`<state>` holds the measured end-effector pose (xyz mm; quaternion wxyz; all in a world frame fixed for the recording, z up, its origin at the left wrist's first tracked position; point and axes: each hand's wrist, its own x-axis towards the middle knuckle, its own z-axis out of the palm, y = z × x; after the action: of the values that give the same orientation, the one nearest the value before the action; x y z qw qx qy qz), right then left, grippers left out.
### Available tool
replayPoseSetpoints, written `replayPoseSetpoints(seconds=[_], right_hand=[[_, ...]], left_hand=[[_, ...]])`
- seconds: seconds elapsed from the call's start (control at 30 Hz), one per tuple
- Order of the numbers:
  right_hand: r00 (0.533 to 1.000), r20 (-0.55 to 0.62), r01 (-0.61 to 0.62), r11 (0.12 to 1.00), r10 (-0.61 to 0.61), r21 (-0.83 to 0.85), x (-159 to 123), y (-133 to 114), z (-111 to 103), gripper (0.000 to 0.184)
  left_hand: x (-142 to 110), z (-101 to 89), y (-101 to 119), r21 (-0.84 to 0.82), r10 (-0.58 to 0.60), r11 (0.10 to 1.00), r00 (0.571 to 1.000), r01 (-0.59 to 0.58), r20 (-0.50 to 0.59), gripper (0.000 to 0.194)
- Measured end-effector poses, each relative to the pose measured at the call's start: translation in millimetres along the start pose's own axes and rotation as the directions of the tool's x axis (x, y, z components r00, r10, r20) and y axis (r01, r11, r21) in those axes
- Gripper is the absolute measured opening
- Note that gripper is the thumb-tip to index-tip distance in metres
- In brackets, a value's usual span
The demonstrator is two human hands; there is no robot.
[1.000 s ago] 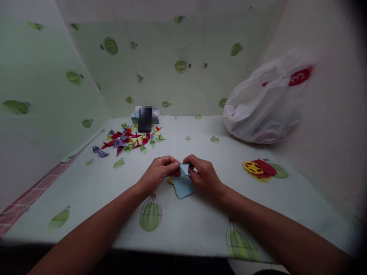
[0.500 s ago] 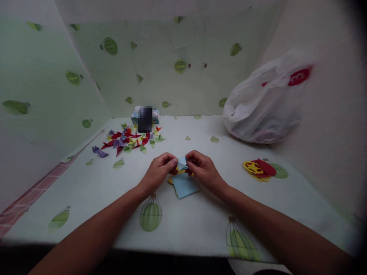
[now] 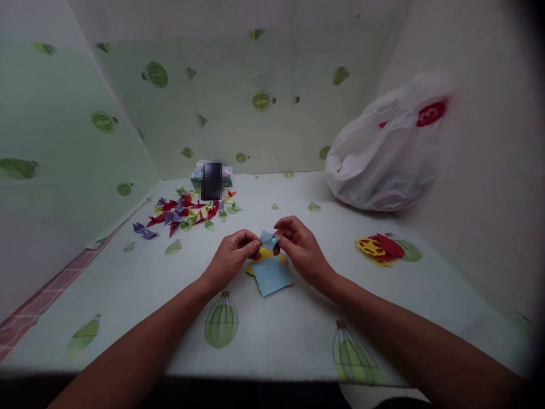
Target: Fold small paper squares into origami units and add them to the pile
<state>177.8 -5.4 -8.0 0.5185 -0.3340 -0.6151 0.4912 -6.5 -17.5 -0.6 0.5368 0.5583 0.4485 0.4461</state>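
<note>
My left hand (image 3: 232,257) and my right hand (image 3: 298,246) meet above the table, both pinching a small folded light-blue paper piece (image 3: 267,240) between fingertips. Just below them lies a stack of square papers (image 3: 271,275), light blue on top with yellow under it. Both hands are closed in a pinch; part of the folded piece is hidden by my fingers.
A heap of small folded paper pieces (image 3: 183,210) in red, purple, green and yellow lies at the back left beside a small box (image 3: 212,177). A white plastic bag (image 3: 383,159) leans at the back right. Red and yellow cut papers (image 3: 381,247) lie at the right.
Both hands have lifted the folded blue piece slightly up and away from the paper stack, uncovering more of the yellow sheet. The view has shifted a little.
</note>
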Motion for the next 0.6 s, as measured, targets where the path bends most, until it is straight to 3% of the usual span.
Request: replayPoseSetpoints(seconds=[0.13,0.33,0.6], right_hand=[[1.0,-0.027,0.016,0.996,-0.014,0.093,-0.7,-0.5,1.7,0.02],[0.999,0.037,-0.024,0.999,0.022,0.045,0.2,1.1,2.6,0.021],[0.995,0.062,0.087,0.968,-0.074,-0.237,-1.7,-0.8,1.7,0.005]], left_hand=[[-1.3,3.5,1.2,-0.05,0.036,0.998,0.996,-0.04,-0.082,0.027],[-3.1,4.6,-3.1,-0.087,0.105,0.989,0.987,-0.116,-0.118,0.024],[-2.5,5.1,0.7,-0.123,0.109,0.985,0.991,-0.118,-0.081,0.034]])
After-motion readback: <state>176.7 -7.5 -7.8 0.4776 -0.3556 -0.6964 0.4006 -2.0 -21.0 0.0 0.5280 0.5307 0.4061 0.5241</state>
